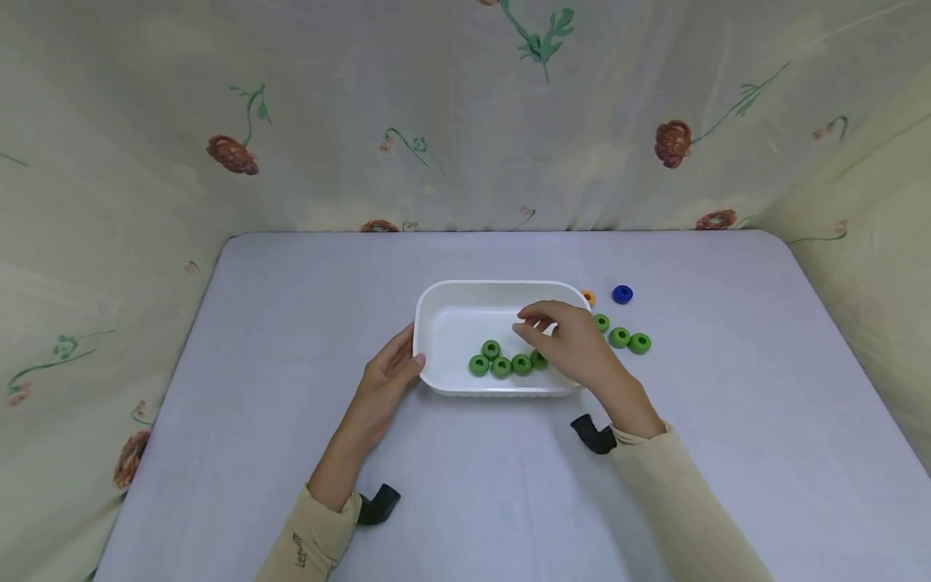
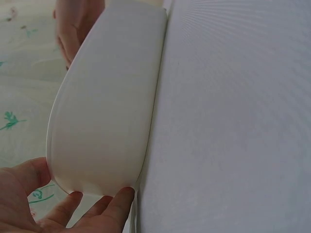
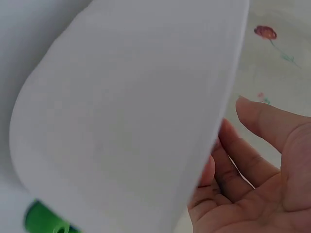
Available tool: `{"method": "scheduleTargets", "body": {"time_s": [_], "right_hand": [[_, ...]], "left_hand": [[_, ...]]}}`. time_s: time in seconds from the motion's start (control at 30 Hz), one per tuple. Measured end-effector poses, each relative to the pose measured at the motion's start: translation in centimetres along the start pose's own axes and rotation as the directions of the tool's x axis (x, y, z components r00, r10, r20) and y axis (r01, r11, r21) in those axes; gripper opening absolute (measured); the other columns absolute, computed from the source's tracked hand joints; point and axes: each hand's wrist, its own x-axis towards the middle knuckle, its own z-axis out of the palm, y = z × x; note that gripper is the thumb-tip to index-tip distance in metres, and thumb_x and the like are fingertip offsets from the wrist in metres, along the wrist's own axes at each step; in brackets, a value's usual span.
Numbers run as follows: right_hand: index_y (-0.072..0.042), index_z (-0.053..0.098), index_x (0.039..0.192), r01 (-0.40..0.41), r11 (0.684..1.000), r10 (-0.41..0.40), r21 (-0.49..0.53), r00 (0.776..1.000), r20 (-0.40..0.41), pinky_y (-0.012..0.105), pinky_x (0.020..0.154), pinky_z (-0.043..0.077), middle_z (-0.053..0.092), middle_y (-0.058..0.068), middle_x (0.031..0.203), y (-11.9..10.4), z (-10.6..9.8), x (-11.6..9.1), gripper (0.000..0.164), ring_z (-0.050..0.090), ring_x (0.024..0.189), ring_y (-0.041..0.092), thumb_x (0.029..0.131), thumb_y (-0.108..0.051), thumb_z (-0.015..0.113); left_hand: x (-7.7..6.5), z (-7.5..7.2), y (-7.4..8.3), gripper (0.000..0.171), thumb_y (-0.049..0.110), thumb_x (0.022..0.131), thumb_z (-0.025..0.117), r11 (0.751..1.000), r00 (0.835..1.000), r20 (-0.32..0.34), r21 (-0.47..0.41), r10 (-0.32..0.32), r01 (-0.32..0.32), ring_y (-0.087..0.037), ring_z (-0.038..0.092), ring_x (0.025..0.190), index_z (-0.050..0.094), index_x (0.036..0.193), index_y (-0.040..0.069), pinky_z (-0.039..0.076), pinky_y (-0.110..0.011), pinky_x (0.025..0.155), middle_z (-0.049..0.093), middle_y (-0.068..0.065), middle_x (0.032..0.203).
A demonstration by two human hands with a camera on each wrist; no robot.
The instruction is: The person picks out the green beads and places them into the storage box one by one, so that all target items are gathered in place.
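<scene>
A white rectangular tray [image 1: 465, 323] stands on the table, with several green beads [image 1: 501, 368] lying in its front part. My left hand [image 1: 384, 381] holds the tray's left end. Seen from the left wrist, the thumb is at the rim and the fingertips [image 2: 124, 196] lie against the outer wall. Over the tray's right part hovers my right hand [image 1: 570, 343], fingers loosely bent and thumb apart, nothing visible between them. It hides part of the right rim and overlaps a green bead [image 1: 539, 360]. In the right wrist view the tray wall [image 3: 131, 107] covers some of its fingertips.
Right of the tray lie three green beads [image 1: 620, 337], a blue bead [image 1: 622, 294] and an orange bead [image 1: 588, 297] partly behind the rim. Black angled pieces [image 1: 378, 505] sit at both wrists. A flowered curtain [image 1: 451, 121] hangs behind the table [image 1: 291, 283].
</scene>
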Motion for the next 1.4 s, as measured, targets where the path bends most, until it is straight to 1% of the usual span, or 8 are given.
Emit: {"method": "scheduleTargets", "body": {"time_s": [0.2, 0.4, 0.5, 0.6, 0.67, 0.83, 1.13, 1.4], "right_hand": [[-0.005, 0.069, 0.122, -0.085, 0.995, 0.089, 0.046, 0.992, -0.092, 0.032, 0.085, 0.053, 0.072, 0.014, 0.110, 1.8, -2.5, -1.1, 0.032, 0.065, 0.103, 0.026, 0.099, -0.026, 0.064], [-0.006, 0.068, 0.126, -0.171, 0.978, 0.192, 0.116, 0.960, -0.204, 0.014, 0.084, 0.049, 0.071, 0.014, 0.118, 4.7, -4.7, -2.3, 0.040, 0.062, 0.106, 0.016, 0.100, -0.037, 0.062], [-0.007, 0.069, 0.125, -0.187, 0.967, 0.229, 0.172, 0.934, -0.275, 0.008, 0.080, 0.047, 0.071, 0.003, 0.115, 6.4, -5.2, -3.1, 0.041, 0.058, 0.100, 0.002, 0.100, -0.038, 0.062], [-0.010, 0.069, 0.124, -0.236, 0.946, 0.300, 0.224, 0.898, -0.322, 0.012, 0.080, 0.047, 0.069, -0.012, 0.107, 8.2, -5.3, -3.8, 0.040, 0.056, 0.096, -0.006, 0.099, -0.040, 0.062], [-0.010, 0.069, 0.124, -0.278, 0.923, 0.358, 0.265, 0.871, -0.335, 0.013, 0.077, 0.047, 0.066, -0.021, 0.101, 9.3, -5.4, -4.1, 0.040, 0.056, 0.094, -0.006, 0.098, -0.041, 0.063], [-0.007, 0.069, 0.122, -0.321, 0.882, 0.439, 0.346, 0.828, -0.349, 0.008, 0.068, 0.049, 0.066, -0.026, 0.092, 11.7, -5.4, -5.0, 0.040, 0.059, 0.087, -0.004, 0.097, -0.038, 0.066], [-0.001, 0.066, 0.125, -0.349, 0.868, 0.464, 0.353, 0.824, -0.325, 0.007, 0.067, 0.047, 0.061, -0.034, 0.084, 13.2, -5.0, -5.9, 0.042, 0.058, 0.082, -0.009, 0.096, -0.031, 0.068], [-0.001, 0.066, 0.126, -0.359, 0.874, 0.461, 0.328, 0.826, -0.324, 0.006, 0.066, 0.049, 0.060, -0.032, 0.086, 13.4, -4.7, -6.1, 0.042, 0.058, 0.082, -0.009, 0.092, -0.025, 0.073]], "left_hand": [[0.0, 0.0, 0.0, 0.060, 0.011, 0.102, 0.057, 1.000, 1.000, 0.004, -0.002, 0.016, -0.016, -0.021, 0.032, 0.153, 0.034, 0.157, 0.013, 0.035, -0.029, 0.121, 0.032, -0.007, 0.164], [0.0, -0.1, -0.1, 0.060, 0.011, 0.102, 0.057, 1.000, 1.000, 0.011, -0.002, 0.020, -0.020, -0.021, 0.032, 0.153, 0.034, 0.157, 0.014, 0.037, -0.027, 0.119, 0.032, -0.008, 0.164], [-0.1, 0.0, 0.0, 0.059, 0.012, 0.102, 0.057, 1.000, 1.000, 0.011, -0.002, 0.013, -0.013, -0.020, 0.033, 0.153, 0.035, 0.157, 0.015, 0.037, -0.024, 0.118, 0.033, -0.006, 0.164], [-0.1, 0.0, 0.0, 0.060, 0.012, 0.102, 0.057, 1.000, 1.000, 0.017, -0.002, 0.016, -0.016, -0.020, 0.032, 0.153, 0.034, 0.157, 0.014, 0.037, -0.025, 0.118, 0.032, -0.006, 0.164], [-0.1, 0.0, 0.0, 0.060, 0.013, 0.102, 0.057, 1.000, 1.000, 0.017, -0.003, 0.014, -0.014, -0.020, 0.032, 0.153, 0.034, 0.157, 0.014, 0.037, -0.024, 0.118, 0.032, -0.006, 0.164], [-0.1, -0.1, 0.0, 0.060, 0.012, 0.102, 0.057, 1.000, 1.000, 0.022, -0.007, 0.017, -0.016, -0.021, 0.032, 0.153, 0.033, 0.157, 0.013, 0.037, -0.025, 0.118, 0.032, -0.007, 0.164], [-0.2, 0.0, 0.2, 0.060, 0.012, 0.102, 0.056, 1.000, 1.000, 0.020, -0.002, 0.006, -0.006, -0.021, 0.031, 0.153, 0.032, 0.158, 0.013, 0.037, -0.027, 0.119, 0.031, -0.007, 0.165], [-0.2, 0.0, 0.2, 0.060, 0.013, 0.102, 0.057, 1.000, 1.000, 0.010, -0.006, -0.012, 0.012, -0.017, 0.033, 0.152, 0.033, 0.157, 0.015, 0.038, -0.022, 0.117, 0.032, -0.004, 0.164]]}}
